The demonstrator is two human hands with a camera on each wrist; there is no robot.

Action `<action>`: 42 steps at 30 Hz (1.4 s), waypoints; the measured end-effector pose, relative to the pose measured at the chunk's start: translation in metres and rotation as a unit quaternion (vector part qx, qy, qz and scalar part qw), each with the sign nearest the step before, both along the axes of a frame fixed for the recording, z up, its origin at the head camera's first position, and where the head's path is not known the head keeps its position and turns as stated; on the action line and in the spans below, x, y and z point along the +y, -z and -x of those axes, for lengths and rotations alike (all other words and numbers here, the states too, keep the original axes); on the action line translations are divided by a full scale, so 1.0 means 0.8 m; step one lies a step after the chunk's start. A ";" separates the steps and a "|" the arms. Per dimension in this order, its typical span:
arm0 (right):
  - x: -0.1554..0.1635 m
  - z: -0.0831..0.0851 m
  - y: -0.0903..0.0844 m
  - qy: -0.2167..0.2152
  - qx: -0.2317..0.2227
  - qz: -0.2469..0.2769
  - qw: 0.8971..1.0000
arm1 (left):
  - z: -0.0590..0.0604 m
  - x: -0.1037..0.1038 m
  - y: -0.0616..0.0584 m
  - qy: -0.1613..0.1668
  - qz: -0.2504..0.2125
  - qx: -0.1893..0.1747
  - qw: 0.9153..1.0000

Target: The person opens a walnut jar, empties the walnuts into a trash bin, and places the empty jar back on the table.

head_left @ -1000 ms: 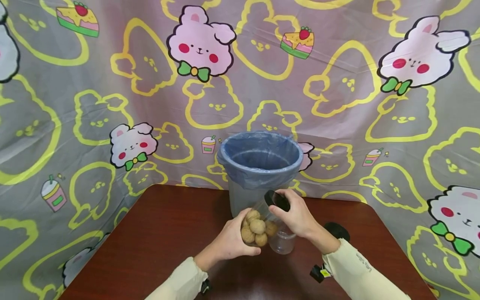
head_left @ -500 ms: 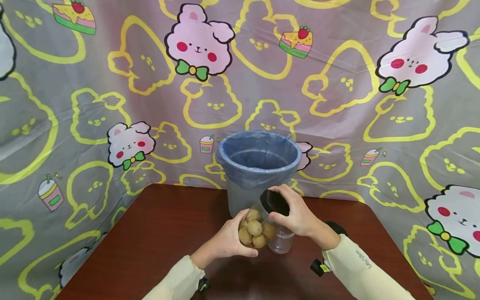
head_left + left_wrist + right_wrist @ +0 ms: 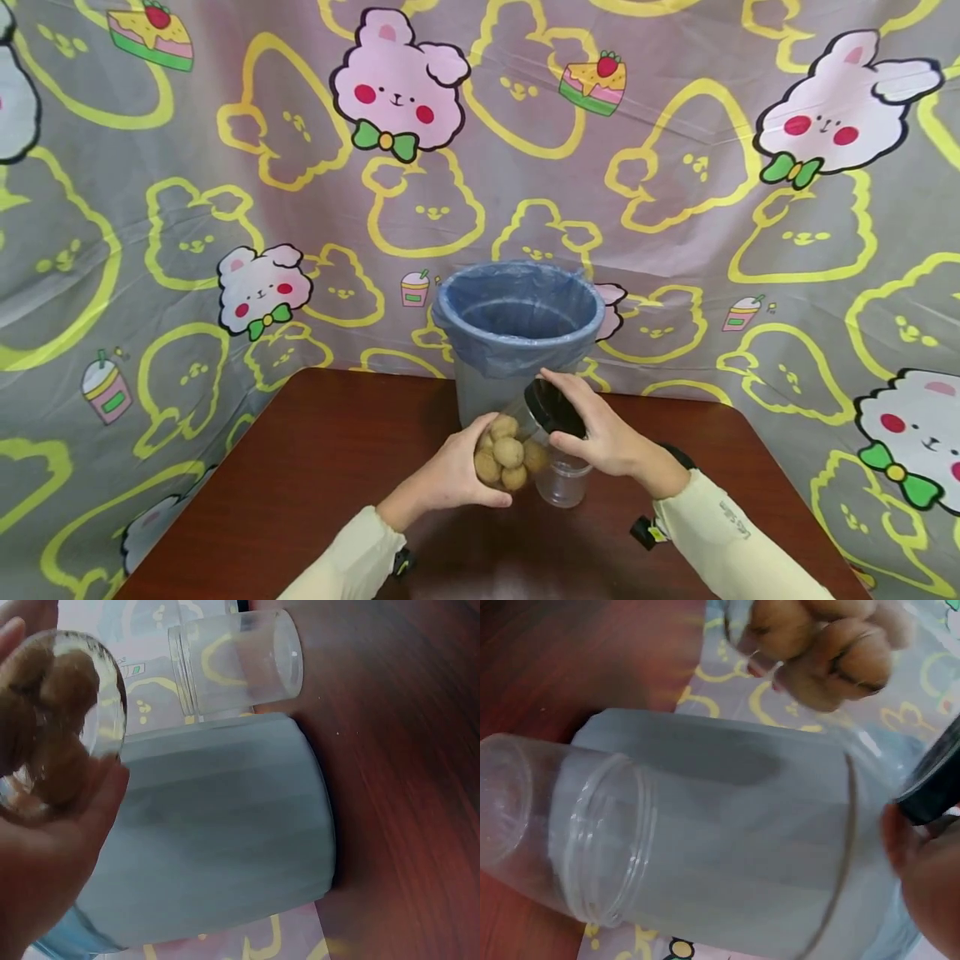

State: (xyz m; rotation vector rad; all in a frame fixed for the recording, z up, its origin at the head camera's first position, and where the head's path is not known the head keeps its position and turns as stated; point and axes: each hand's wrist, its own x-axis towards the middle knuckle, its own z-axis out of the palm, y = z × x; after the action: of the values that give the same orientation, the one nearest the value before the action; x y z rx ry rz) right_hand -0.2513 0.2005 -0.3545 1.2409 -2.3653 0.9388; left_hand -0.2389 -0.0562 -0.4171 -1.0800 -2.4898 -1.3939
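Note:
A clear jar of walnuts (image 3: pixel 508 452) is held tilted over the table, its black lid (image 3: pixel 557 408) toward the upper right. My left hand (image 3: pixel 453 471) grips the jar round its lower end; the walnuts (image 3: pixel 56 712) show through the base in the left wrist view. My right hand (image 3: pixel 600 425) grips the black lid, thumb on the near side and fingers over the far side. Just beyond and below stands a second clear jar (image 3: pixel 562 486), without a lid and with nothing inside, partly hidden by the right hand in the head view.
A grey bin (image 3: pixel 480 392) with a blue liner (image 3: pixel 517 354) stands at the back of the brown table (image 3: pixel 352 450). Behind the right forearm lies a round black object (image 3: pixel 677 454), mostly hidden. A patterned curtain (image 3: pixel 540 175) hangs close round the table.
The right hand has shifted its fingers and turned slightly on the black lid. Jar and left hand have moved a little to the left.

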 end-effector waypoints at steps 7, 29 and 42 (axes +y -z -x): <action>-0.007 -0.014 -0.006 0.087 -0.097 0.005 0.991 | 0.002 0.006 0.002 -0.070 0.030 0.050 0.996; -0.014 -0.013 0.007 0.132 -0.144 0.034 0.980 | -0.001 0.007 0.000 -0.091 0.061 0.027 0.994; -0.014 -0.008 0.010 0.143 -0.154 0.051 0.976 | -0.002 0.012 -0.004 -0.115 0.080 0.018 0.990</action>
State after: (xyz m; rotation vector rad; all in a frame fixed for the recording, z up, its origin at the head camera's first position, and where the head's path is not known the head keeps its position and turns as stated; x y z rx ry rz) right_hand -0.2452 0.1896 -0.3623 0.7330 -2.5965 1.2069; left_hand -0.2374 -0.0464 -0.4143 -0.8018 -2.6355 -1.1192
